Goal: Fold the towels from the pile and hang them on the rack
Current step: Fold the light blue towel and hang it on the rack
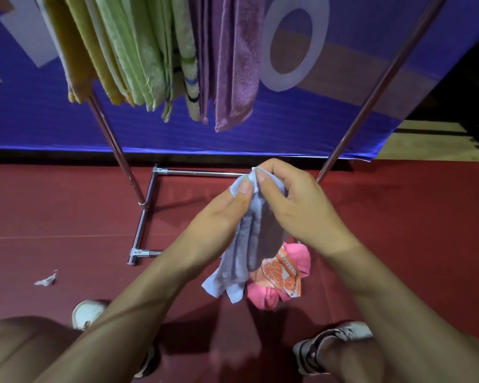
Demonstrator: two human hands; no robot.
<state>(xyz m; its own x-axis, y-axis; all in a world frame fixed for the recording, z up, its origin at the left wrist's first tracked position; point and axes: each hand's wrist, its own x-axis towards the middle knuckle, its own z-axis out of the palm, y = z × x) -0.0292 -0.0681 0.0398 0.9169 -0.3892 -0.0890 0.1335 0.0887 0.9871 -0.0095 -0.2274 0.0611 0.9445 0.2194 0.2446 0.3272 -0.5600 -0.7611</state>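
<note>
Left hand (227, 205) and right hand (296, 205) pinching lilac towel (249, 244) top edge, long axis hanging down, below rack (376, 87), right nearer free rail.

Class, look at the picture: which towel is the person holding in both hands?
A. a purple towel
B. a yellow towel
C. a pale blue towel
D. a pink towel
C: the left hand and right hand both pinch the top edge of the pale blue towel, while the pink towel lies on the floor below.
</note>
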